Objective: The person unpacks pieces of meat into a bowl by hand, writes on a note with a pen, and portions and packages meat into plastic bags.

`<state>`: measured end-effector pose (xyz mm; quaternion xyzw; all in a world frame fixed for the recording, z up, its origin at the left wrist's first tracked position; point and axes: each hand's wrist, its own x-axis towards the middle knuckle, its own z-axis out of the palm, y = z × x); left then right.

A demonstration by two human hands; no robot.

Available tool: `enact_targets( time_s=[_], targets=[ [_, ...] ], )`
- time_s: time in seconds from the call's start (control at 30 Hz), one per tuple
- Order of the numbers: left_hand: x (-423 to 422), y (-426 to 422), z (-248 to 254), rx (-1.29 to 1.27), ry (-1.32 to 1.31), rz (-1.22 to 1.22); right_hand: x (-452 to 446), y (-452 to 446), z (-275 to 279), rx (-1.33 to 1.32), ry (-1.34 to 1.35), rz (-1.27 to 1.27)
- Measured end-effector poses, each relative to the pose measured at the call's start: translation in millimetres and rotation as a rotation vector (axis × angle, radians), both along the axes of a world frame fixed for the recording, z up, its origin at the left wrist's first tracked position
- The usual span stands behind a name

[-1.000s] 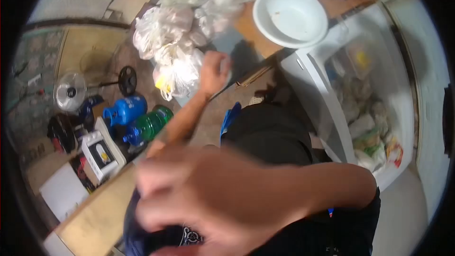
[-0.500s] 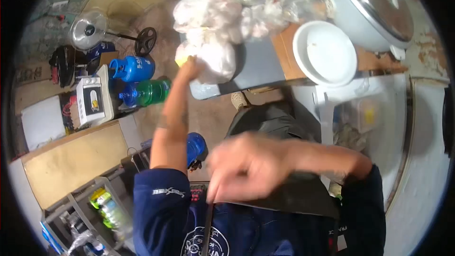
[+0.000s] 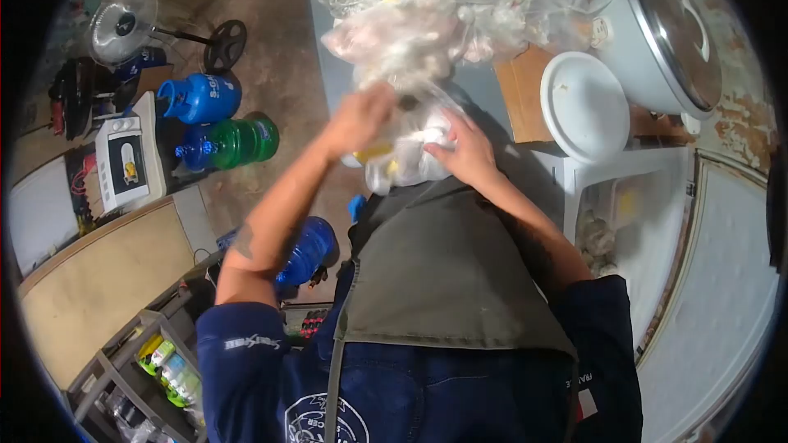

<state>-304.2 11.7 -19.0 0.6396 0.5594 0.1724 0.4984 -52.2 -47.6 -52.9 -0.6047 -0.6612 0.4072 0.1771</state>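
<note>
A clear plastic bag (image 3: 410, 160) with whitish contents and a yellow patch lies at the near edge of the grey table (image 3: 488, 86), close to the apron. My right hand (image 3: 468, 152) grips its right side, thumb and fingers pressing the plastic around something white. My left hand (image 3: 361, 121) is at the bag's upper left, fingers curled and blurred by motion; what they hold is hidden. Just beyond lie more filled clear bags: one with pinkish-white contents (image 3: 402, 29) and several others behind it.
Right of the bags stand a white round tub or lid (image 3: 584, 107) and a large pot with a glass lid (image 3: 669, 41), near cardboard (image 3: 525, 94). A white open-fronted unit (image 3: 632, 205) is below. Leftward on the floor are a blue gas cylinder (image 3: 201, 98), a green bottle (image 3: 246, 141) and a fan (image 3: 123, 25).
My right hand has moved forward from before my chest onto the bag. The nearest bag has come toward me, my left hand staying near it. The view has shifted slightly.
</note>
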Motion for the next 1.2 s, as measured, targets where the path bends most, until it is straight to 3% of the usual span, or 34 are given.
enact_targets(
  time_s=[0.1,0.17,0.23,0.33,0.37,0.4,0.57,0.6,0.7,0.8,0.9,0.93,1.03,1.07,1.17,1.2],
  targets=[
    [-44,46,37,0.129,0.091,-0.002,-11,6,-17,0.314,-0.150,0.108],
    [-76,79,45,0.164,0.262,-0.235,-22,13,-11,0.427,-0.138,0.131],
    [-97,98,44,-0.127,0.356,-0.468,-30,16,-2,0.414,-0.125,0.217],
    [-101,77,-13,-0.322,0.077,-0.575,-34,17,-4,0.409,-0.145,0.180],
    [-94,59,-39,-0.188,-0.017,-0.544,-34,14,-5,0.405,-0.141,0.181],
    [-67,33,-27,-0.081,-0.192,-0.384,-33,15,-6,0.408,-0.136,0.178],
    [-25,18,-41,0.460,0.155,-0.645,-27,18,-15,0.454,-0.087,0.217],
    [-21,32,-17,0.436,0.245,-0.785,-24,22,-18,0.451,-0.088,0.234],
    [-15,38,49,0.307,0.197,-0.692,-17,36,-20,0.415,-0.089,0.295],
    [-11,34,177,0.474,0.158,-0.803,-7,48,-13,0.404,-0.018,0.333],
    [-13,32,205,0.621,0.218,-0.864,8,50,-14,0.456,-0.007,0.368],
    [-11,37,204,0.662,0.215,-0.880,12,50,-12,0.446,0.009,0.352],
    [4,60,193,0.384,0.247,-0.571,26,47,-12,0.354,0.084,0.274],
    [7,71,177,0.252,0.152,-0.431,31,51,-17,0.302,0.134,0.218],
    [-9,83,102,0.097,0.200,-0.104,53,71,-49,0.038,0.520,0.053],
    [-15,75,48,-0.026,0.270,-0.208,64,70,-60,-0.084,0.677,0.004]
  ],
)
